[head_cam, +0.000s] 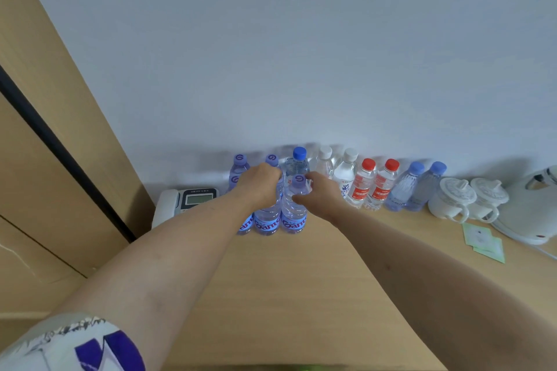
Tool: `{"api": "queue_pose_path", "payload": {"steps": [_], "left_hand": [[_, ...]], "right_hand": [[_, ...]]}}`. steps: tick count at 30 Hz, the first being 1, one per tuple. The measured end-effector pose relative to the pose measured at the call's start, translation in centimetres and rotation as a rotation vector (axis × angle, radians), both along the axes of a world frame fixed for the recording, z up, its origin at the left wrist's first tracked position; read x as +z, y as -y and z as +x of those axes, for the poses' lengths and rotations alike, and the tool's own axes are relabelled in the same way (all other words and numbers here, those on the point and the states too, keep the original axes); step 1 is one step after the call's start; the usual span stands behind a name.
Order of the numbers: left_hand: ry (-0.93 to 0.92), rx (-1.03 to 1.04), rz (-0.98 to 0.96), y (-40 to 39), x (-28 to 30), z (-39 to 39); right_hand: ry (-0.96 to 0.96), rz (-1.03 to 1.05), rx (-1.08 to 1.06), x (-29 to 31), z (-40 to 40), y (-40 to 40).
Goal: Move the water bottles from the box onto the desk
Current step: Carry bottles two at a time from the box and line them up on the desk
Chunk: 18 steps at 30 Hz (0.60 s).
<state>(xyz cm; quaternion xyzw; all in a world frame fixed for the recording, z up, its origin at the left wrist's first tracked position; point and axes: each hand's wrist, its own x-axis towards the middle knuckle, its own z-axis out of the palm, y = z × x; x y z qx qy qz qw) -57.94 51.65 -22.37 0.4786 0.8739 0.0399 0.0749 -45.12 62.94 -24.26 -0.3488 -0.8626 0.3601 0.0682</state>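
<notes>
Your hands are each wrapped around a purple-capped bottle: left hand (261,187) on one (266,220), right hand (316,197) on its neighbour (294,214). Both stand upright on the desk (301,280), set tightly together, probably to keep the row by the wall neat.

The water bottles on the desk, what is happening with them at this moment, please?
A person is setting bottles on the wooden desk near the wall. The left hand grips the upper part of one purple-capped bottle; the right hand holds the bottle beside it. Both bottles stand upright in front of a row of bottles. A phone is at the left, two white cups at the right. No box is visible.
</notes>
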Motion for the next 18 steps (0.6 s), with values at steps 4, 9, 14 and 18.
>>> {"api": "queue_pose_path", "payload": {"steps": [4, 9, 14, 18], "left_hand": [[-0.009, -0.056, 0.139, -1.5, 1.6, 0.9], [-0.018, -0.162, 0.251, -4.8, 2.5, 4.2], [0.055, -0.289, 0.225, -8.5, 2.8, 10.0], [0.046, -0.445, 0.194, -11.7, 3.0, 16.6]], "right_hand": [[0.065, 0.034, -0.048, 0.4, 2.0, -0.2], [0.063, 0.092, -0.154, 0.7, 6.5, -0.9], [0.1, 0.159, -0.308, 1.7, 13.6, -2.7], [0.151, 0.179, -0.435, 2.3, 20.8, -4.2]]}}
